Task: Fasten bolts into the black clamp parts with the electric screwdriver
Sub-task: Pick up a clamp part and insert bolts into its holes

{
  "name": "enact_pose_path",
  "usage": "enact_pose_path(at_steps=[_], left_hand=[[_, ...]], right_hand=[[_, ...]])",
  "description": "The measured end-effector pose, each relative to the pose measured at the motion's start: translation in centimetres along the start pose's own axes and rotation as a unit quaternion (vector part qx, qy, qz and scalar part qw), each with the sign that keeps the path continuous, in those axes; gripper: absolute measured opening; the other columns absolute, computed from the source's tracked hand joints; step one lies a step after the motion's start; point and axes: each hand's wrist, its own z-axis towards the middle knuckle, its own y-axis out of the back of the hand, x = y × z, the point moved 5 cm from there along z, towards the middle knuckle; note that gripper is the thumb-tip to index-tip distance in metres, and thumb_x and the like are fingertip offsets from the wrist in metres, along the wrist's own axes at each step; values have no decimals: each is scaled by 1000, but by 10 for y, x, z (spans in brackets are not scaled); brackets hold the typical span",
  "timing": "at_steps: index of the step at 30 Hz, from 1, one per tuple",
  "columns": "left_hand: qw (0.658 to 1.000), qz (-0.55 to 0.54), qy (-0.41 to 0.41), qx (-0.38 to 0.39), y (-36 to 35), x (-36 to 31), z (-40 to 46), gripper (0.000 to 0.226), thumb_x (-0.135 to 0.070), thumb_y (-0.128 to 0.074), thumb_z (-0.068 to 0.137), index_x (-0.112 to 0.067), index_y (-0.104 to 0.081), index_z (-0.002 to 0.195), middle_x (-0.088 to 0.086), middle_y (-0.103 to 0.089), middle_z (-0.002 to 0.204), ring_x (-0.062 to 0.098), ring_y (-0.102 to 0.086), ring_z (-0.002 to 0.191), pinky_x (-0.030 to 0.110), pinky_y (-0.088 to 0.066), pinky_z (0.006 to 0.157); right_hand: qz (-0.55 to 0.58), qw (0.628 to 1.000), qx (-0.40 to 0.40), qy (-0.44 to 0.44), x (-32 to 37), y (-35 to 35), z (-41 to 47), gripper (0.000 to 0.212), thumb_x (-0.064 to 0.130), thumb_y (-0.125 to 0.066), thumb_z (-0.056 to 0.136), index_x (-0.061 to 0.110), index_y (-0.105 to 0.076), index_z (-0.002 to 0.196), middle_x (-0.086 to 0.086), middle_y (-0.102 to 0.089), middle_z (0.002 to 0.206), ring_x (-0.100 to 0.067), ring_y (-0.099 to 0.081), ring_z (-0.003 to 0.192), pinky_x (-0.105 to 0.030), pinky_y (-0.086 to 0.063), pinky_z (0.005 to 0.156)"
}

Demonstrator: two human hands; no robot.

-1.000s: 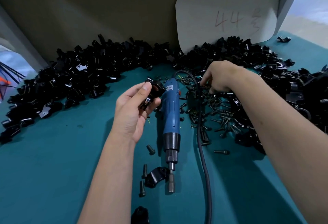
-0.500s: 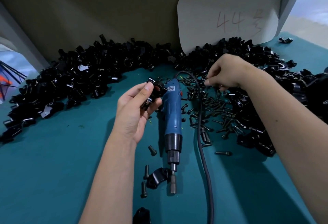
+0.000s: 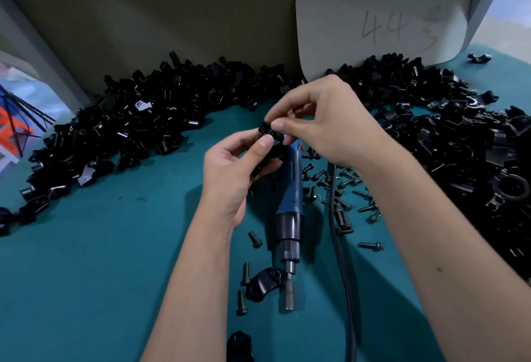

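Right now we see both hands meeting above the teal table, over the rear end of the electric screwdriver. Our left hand grips a black clamp part between thumb and curled fingers, holding it up off the table. Our right hand comes in from the right with thumb and forefinger pinched together at the top of that same part; whether a bolt sits between those fingertips we cannot tell, since anything there is too small and dark to make out.

The screwdriver lies flat on the table, blue body pointing away from us, its metal bit end toward us, with nobody touching it. Its black cord runs down the table just to its right. Just left of the bit lies 1 loose clamp piece, with 2 bolts beside it. More loose bolts are scattered to the right of the screwdriver. A long heap of black parts curves along the back, and another heap fills the right side. A pale card marked 44 leans against the wall behind.
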Motion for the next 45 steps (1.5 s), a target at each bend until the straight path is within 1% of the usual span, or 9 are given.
enact_pose_path(at_steps=[11, 15, 20, 24, 29, 32, 36, 39, 45], left_hand=[[1000, 26, 4, 6, 3, 5, 1, 17, -15, -80, 75, -16, -82, 91, 12, -78, 96, 22, -76, 89, 30, -61, 74], [998, -34, 41, -40, 5, 10, 2, 24, -16, -78, 75, -10, -78, 98, 9, -79, 97, 18, -76, 86, 26, -61, 72], [989, -97, 80, -80, 14, 13, 3, 8, -16, -75, 89, -10, -76, 94, 4, -78, 89, 14, -73, 75, 22, -60, 71], [983, -118, 106, -95, 16, 17, 2, 20, -16, -82, 78, -9, -76, 96, 1, -76, 84, 15, -73, 72, 23, -60, 72], [986, -105, 112, -72, 16, 19, 3, 53, -10, -85, 68, -3, -68, 117, 5, -78, 94, 14, -73, 77, 20, -59, 73], [988, -96, 108, -62, 15, 19, 4, 52, -9, -86, 65, -5, -68, 113, 6, -78, 94, 13, -72, 76, 20, -59, 72], [990, -80, 109, -48, 13, 17, 3, 50, -10, -87, 64, -7, -68, 111, 5, -78, 94, 11, -73, 76, 19, -59, 72], [991, -74, 107, -38, 10, 16, 2, 46, -10, -86, 66, -8, -67, 108, 4, -77, 91, 11, -71, 72, 19, -58, 70], [991, -74, 105, -28, 6, 15, 1, 37, -6, -82, 69, -7, -68, 103, 7, -77, 86, 15, -73, 73, 20, -59, 71]], right_hand=[[65, 992, -104, 4, -19, -17, -7, 19, 32, -89, 81, 19, -80, 72, 7, -67, 59, -8, -54, 53, -23, -45, 53], [98, 987, -128, -15, -30, -14, -10, 13, 34, -73, 96, 25, -80, 92, 13, -71, 71, -6, -65, 66, -25, -53, 63], [-288, 932, -104, -195, -81, 13, -17, 27, -3, -62, 91, 11, -76, 109, -11, -71, 110, -32, -66, 100, -36, -53, 79], [-355, 902, -31, -244, -91, 2, -23, 35, -12, -62, 86, 7, -71, 114, -13, -62, 122, -36, -58, 112, -38, -44, 69], [-317, 908, -74, -262, -93, 9, -23, 21, -8, -66, 89, 5, -76, 103, -16, -74, 101, -37, -70, 93, -42, -62, 69], [-283, 922, -96, -248, -90, 11, -23, 14, 1, -69, 93, 11, -75, 101, -11, -70, 103, -36, -66, 102, -45, -61, 77], [-178, 948, -178, -197, -85, 23, -19, 9, 10, -72, 96, 18, -76, 92, 0, -69, 82, -16, -65, 74, -34, -58, 75], [-86, 973, -164, -137, -72, 22, -14, 10, 15, -76, 94, 21, -79, 86, 8, -65, 68, -2, -54, 57, -19, -52, 63], [126, 986, -86, -63, -47, -5, -9, 10, 22, -83, 89, 17, -76, 83, -4, -74, 72, -10, -60, 57, -26, -52, 57]])
